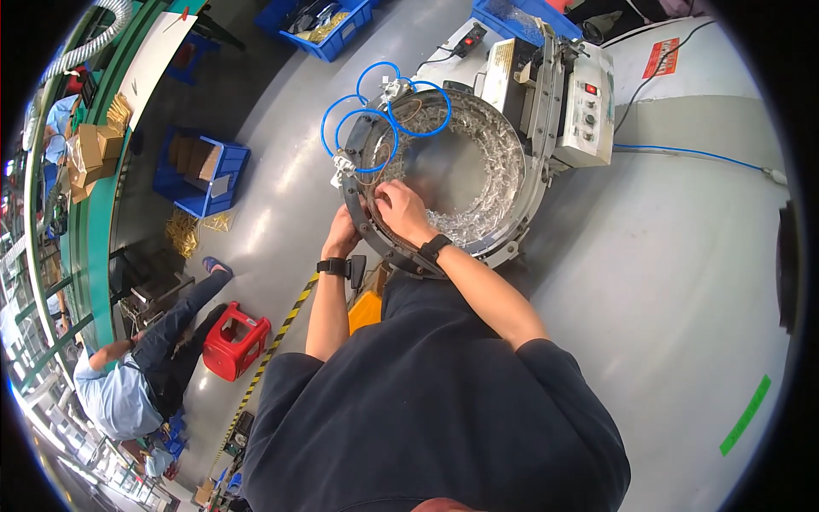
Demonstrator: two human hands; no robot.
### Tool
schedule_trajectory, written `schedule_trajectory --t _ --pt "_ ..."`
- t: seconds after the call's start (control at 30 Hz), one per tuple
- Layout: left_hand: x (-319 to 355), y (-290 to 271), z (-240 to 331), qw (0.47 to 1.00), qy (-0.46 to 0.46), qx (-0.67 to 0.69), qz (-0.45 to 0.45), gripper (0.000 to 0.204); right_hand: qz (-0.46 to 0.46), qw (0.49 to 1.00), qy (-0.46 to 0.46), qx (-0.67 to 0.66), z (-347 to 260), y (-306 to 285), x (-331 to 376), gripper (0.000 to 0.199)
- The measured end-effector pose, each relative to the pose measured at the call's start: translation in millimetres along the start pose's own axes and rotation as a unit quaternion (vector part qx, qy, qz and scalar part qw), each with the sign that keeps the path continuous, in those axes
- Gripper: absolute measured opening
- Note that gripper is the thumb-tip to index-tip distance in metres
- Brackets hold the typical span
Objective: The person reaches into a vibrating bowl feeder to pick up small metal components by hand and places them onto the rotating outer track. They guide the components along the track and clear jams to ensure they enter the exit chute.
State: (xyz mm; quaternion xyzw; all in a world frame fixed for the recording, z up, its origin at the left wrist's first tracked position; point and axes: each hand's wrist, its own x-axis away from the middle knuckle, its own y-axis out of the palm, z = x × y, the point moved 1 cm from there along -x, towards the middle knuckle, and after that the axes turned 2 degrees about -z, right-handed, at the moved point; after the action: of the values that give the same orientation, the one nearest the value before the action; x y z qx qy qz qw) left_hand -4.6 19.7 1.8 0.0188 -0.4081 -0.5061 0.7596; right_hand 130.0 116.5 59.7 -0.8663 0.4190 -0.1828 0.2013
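Note:
A round vibratory bowl feeder (pixel 518 175) stands before me, with many small shiny pieces (pixel 490 209) heaped in a ring around its inner floor. My right hand (pixel 403 210) reaches over the near left part of the rim, its fingers bent and drawn together at the inner wall. Whatever is between those fingertips is too small or hidden to make out. My left hand (pixel 343 232) is closed at the outer side of the same rim, with its fingertips partly hidden. Just beyond both hands, blue air tubes (pixel 396 128) loop from metal fittings (pixel 343 164) on the rim.
A control box (pixel 589 107) with a red switch adjoins the bowl's right side. Blue crates (pixel 203 175) stand on the floor at left, near a red stool (pixel 235 341). A person in a light blue shirt (pixel 118 397) sits by the green workbench (pixel 101 230).

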Motion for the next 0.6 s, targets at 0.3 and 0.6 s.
schedule_trajectory --t 0.3,0.6 --pt "6.5 -2.6 -8.1 0.999 -0.035 -0.034 -0.009 0.008 0.035 0.999 -0.001 -0.017 1.2 -0.1 1.1 0.013" --pt "5.4 -0.8 -1.5 0.998 -0.059 -0.012 -0.008 0.007 0.002 0.990 0.114 -0.082 -4.2 19.5 -4.0 0.014"
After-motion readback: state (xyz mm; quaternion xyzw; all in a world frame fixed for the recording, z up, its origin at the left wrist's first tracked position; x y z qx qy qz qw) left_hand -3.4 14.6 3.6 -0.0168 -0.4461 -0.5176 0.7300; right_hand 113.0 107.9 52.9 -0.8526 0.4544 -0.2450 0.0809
